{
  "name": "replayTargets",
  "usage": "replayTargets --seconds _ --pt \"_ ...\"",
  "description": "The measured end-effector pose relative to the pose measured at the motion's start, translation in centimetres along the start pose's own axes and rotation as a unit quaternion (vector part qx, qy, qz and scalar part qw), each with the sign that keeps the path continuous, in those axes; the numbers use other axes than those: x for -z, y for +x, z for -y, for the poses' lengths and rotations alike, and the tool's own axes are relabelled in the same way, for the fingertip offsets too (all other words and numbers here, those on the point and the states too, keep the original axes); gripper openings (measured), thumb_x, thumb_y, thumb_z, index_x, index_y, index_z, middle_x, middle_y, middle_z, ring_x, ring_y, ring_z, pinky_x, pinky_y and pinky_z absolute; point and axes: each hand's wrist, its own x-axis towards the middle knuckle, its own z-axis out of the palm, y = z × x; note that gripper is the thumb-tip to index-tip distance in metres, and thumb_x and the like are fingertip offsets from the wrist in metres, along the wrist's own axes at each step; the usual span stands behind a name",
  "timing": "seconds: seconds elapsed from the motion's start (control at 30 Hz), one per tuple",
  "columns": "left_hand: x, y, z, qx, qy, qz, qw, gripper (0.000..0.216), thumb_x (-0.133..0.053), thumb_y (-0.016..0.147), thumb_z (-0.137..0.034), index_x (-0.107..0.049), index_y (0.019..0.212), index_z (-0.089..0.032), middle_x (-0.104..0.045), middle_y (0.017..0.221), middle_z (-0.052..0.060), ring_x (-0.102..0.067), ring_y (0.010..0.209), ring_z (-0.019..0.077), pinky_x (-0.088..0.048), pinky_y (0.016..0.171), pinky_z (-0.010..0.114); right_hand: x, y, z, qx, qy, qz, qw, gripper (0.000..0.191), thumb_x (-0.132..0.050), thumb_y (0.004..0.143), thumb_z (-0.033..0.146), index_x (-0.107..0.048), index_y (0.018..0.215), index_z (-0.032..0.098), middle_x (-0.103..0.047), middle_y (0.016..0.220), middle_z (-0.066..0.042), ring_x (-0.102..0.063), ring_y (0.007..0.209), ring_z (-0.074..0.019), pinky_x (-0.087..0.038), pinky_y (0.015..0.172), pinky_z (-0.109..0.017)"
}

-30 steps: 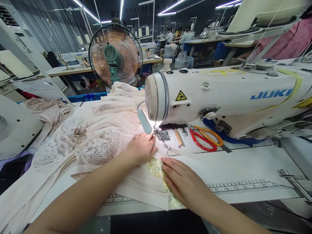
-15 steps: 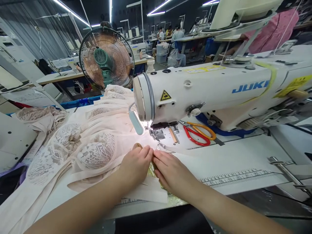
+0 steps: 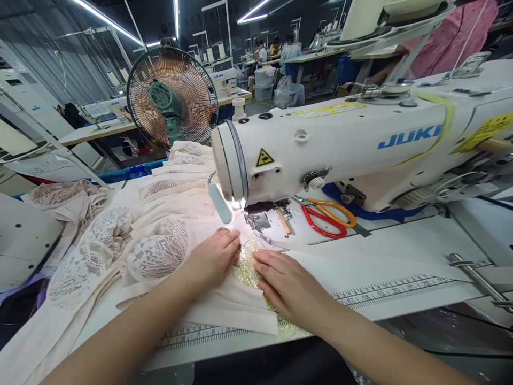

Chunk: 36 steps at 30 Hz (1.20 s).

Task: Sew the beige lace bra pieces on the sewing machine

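My left hand (image 3: 214, 254) lies on the beige lace bra (image 3: 158, 251) just in front of the sewing machine's needle area, its bent fingers close together on the fabric and its thumb hidden. To its right, my right hand (image 3: 286, 280) rests with fingers extended at the edge of a shiny yellowish film (image 3: 246, 267) on the table; nothing shows in it. A loose pale fabric strip (image 3: 244, 310) stretches below the hands. Above them stands the white sewing machine (image 3: 288, 155), its lamp lit by the needle.
Red-and-orange-handled scissors (image 3: 326, 216) lie right of the needle plate. A printed ruler (image 3: 385, 291) runs along the table's front. More lace bras (image 3: 80, 256) are heaped on the left. Behind stands a large fan (image 3: 172, 99); people sit at machines farther back.
My hands, whose fingertips met before, are now apart. The left has moved a little left and up onto the bra fabric, uncovering the shiny film; the right stays nearly in place.
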Motion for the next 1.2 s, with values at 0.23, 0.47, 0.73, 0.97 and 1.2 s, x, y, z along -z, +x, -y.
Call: replayTargets --seconds 0.23,0.47,0.73,0.97,1.2 --pt "-0.2 0.7 1.5 0.020 -0.017 0.008 1.000 0.028 -0.037 0.093 -0.019 -0.057 0.112 -0.011 -0.057 0.124 0.012 -0.053 0.110 0.0246 -0.051 0.092 0.040 0.1 0.1 0.2 -0.005 0.012 -0.004 1.000 0.025 -0.045 0.085 0.015 -0.063 0.101 0.012 -0.064 0.115 -0.016 -0.058 0.109 -0.0267 -0.050 0.092 -0.046" --pt "-0.7 1.2 2.2 0.056 0.021 0.013 0.998 0.025 -0.040 0.092 -0.022 -0.059 0.105 -0.013 -0.060 0.119 0.014 -0.058 0.099 0.0245 -0.053 0.082 0.039 0.4 0.3 0.1 -0.005 0.025 -0.045 0.999 0.024 -0.042 0.088 0.014 -0.060 0.103 0.016 -0.065 0.111 -0.014 -0.059 0.106 -0.0246 -0.051 0.088 -0.044" --pt "-0.3 1.1 1.7 0.070 0.074 0.036 0.994 0.032 -0.042 0.091 -0.025 -0.057 0.116 -0.011 -0.057 0.126 0.015 -0.054 0.111 0.0264 -0.045 0.094 0.044 1.4 -0.2 2.5 0.065 0.049 0.038 0.996 0.014 -0.063 0.081 0.026 -0.062 0.092 0.017 -0.063 0.091 -0.007 -0.057 0.081 -0.0208 -0.049 0.073 -0.036" --pt "2.3 -6.1 -0.3 0.135 0.155 0.063 0.977 0.044 -0.038 0.087 -0.011 -0.050 0.129 -0.013 -0.049 0.137 0.014 -0.046 0.126 0.0284 -0.037 0.103 0.047 1.4 -0.4 3.5 0.050 -0.098 0.112 0.988 0.026 -0.053 0.073 -0.006 -0.063 0.077 0.017 -0.062 0.079 -0.006 -0.057 0.072 -0.0192 -0.046 0.062 -0.029" --pt "6.7 -12.5 -0.7 0.238 0.243 0.059 0.938 0.036 -0.039 0.082 -0.010 -0.063 0.109 -0.014 -0.066 0.106 0.017 -0.061 0.102 0.0332 -0.042 0.095 0.055 1.3 -0.2 3.3 0.041 -0.073 0.025 0.996 0.026 -0.047 0.077 0.000 -0.066 0.080 0.018 -0.067 0.093 -0.009 -0.061 0.086 -0.0228 -0.047 0.069 -0.033"
